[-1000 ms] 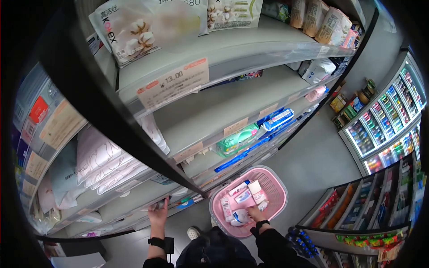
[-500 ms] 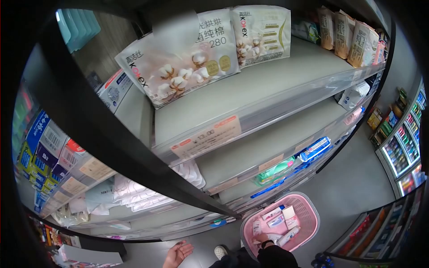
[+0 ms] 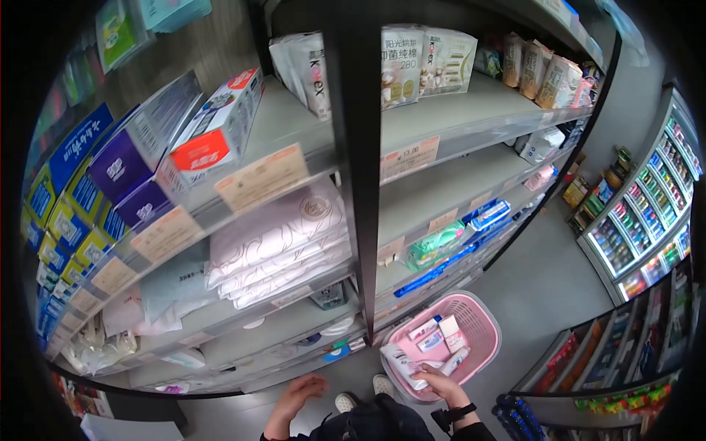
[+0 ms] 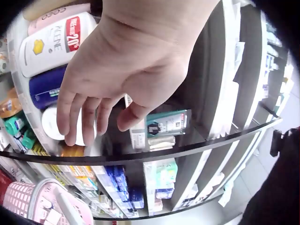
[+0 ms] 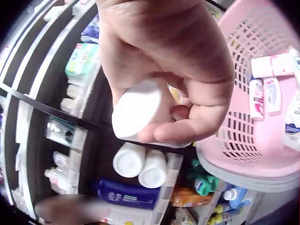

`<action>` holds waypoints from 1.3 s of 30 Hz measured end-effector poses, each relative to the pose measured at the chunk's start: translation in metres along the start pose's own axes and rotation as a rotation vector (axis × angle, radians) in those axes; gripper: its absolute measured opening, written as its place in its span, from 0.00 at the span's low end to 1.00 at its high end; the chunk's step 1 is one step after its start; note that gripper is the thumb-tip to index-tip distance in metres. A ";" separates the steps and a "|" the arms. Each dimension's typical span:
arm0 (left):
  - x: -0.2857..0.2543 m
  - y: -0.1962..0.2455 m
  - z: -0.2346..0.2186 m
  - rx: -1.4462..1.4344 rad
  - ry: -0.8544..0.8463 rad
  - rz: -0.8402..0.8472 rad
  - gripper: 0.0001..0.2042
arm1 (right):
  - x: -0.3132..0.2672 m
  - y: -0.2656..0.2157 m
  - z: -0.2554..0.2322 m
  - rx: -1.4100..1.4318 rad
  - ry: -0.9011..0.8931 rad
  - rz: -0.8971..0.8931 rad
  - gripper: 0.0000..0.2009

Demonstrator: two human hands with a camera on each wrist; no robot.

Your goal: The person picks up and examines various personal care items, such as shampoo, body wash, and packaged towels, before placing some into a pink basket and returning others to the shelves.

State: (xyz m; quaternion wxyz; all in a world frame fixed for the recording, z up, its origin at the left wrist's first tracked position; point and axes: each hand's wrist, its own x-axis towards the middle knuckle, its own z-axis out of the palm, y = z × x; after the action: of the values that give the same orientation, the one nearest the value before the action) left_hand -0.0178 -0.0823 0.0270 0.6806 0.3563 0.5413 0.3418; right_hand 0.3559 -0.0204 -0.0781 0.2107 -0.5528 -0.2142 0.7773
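My right hand point(image 3: 439, 383) grips a white bottle point(image 3: 401, 363) at the near left rim of the pink basket point(image 3: 482, 332). In the right wrist view my thumb and fingers curl round the white bottle point(image 5: 137, 110), its smooth base towards the camera. White and pink packs, among them a box point(image 3: 452, 332) and a tube point(image 3: 432, 340), lie inside the basket. My left hand point(image 3: 300, 393) holds nothing and hangs in front of the low shelves. Its fingers are loosely bent in the left wrist view, over white and blue bottles point(image 4: 46, 86) on a shelf.
A dark upright post point(image 3: 353, 169) divides the shelving. Stacked pale packs point(image 3: 276, 242) and purple boxes point(image 3: 126, 165) fill the left bay. Kotex packs point(image 3: 447, 62) stand on the upper right shelf. Behind the basket, a drinks fridge point(image 3: 647, 198) stands beyond grey floor.
The right hand, earlier down inside the basket, now holds the white bottle up at its rim. The left hand has come away from the low shelf. The head view has swung about.
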 end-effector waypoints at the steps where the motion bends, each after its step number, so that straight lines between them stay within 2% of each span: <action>1: -0.003 0.005 0.001 -0.007 -0.012 -0.004 0.15 | -0.013 0.000 0.007 -0.041 -0.117 -0.071 0.26; 2: -0.006 0.013 0.004 0.047 -0.084 0.017 0.14 | -0.026 -0.005 0.016 -0.084 -0.235 -0.142 0.29; 3: -0.010 0.020 0.008 0.100 -0.153 0.039 0.13 | -0.047 -0.017 0.036 -0.097 -0.268 -0.161 0.20; 4: -0.015 0.026 0.012 0.089 -0.157 0.038 0.13 | -0.060 -0.025 0.054 -0.103 -0.260 -0.154 0.20; 6: -0.023 0.040 0.017 0.090 -0.314 0.115 0.15 | -0.074 -0.039 0.086 -0.281 -0.381 -0.449 0.17; 7: -0.026 0.043 0.017 0.068 -0.357 0.134 0.20 | -0.078 -0.044 0.101 -0.341 -0.397 -0.461 0.19; 8: -0.028 0.046 0.017 0.061 -0.350 0.138 0.20 | -0.084 -0.050 0.117 -0.350 -0.402 -0.457 0.19; 10: -0.034 0.049 0.017 -0.002 -0.365 0.248 0.27 | -0.104 -0.064 0.154 -0.443 -0.446 -0.535 0.22; 11: -0.038 0.051 0.017 -0.064 -0.328 0.291 0.32 | -0.115 -0.072 0.173 -0.446 -0.476 -0.523 0.24; 12: -0.042 0.053 0.018 -0.072 -0.316 0.295 0.32 | -0.118 -0.072 0.187 -0.455 -0.486 -0.517 0.24; 14: -0.051 0.060 0.018 -0.160 -0.191 0.419 0.35 | -0.120 -0.067 0.209 -0.609 -0.417 -0.640 0.26; 16: -0.057 0.062 0.013 -0.164 -0.139 0.432 0.36 | -0.117 -0.063 0.221 -0.669 -0.427 -0.618 0.28; 18: -0.059 0.056 0.005 -0.198 -0.155 0.437 0.35 | -0.108 -0.055 0.227 -0.581 -0.538 -0.561 0.29; 20: -0.065 0.054 0.002 -0.236 -0.117 0.434 0.34 | -0.104 -0.053 0.232 -0.633 -0.567 -0.568 0.29; 25: -0.072 0.038 -0.008 -0.212 0.022 0.451 0.28 | -0.109 -0.053 0.250 -0.775 -0.567 -0.532 0.29; 29: -0.074 0.039 -0.017 -0.332 0.148 0.411 0.25 | -0.113 -0.054 0.255 -0.822 -0.596 -0.532 0.29; 32: -0.072 0.038 -0.029 -0.353 0.250 0.416 0.24 | -0.109 -0.051 0.249 -0.858 -0.592 -0.609 0.27; 34: -0.068 0.035 -0.041 -0.257 0.401 0.521 0.24 | -0.108 -0.051 0.243 -0.793 -0.567 -0.615 0.20; 35: -0.065 0.034 -0.047 -0.248 0.454 0.611 0.25 | -0.107 -0.050 0.239 -0.793 -0.568 -0.613 0.20; 37: -0.067 0.035 -0.059 -0.236 0.509 0.599 0.25 | -0.105 -0.048 0.231 -0.792 -0.528 -0.669 0.10; 39: -0.071 0.039 -0.069 -0.221 0.562 0.585 0.25 | -0.107 -0.048 0.227 -0.758 -0.501 -0.632 0.08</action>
State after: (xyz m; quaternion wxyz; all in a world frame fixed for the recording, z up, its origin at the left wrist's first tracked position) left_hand -0.1015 -0.1150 0.0838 0.4149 0.3126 0.5419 0.6607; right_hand 0.1773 -0.0642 0.0990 0.1626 -0.2970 -0.6778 0.6526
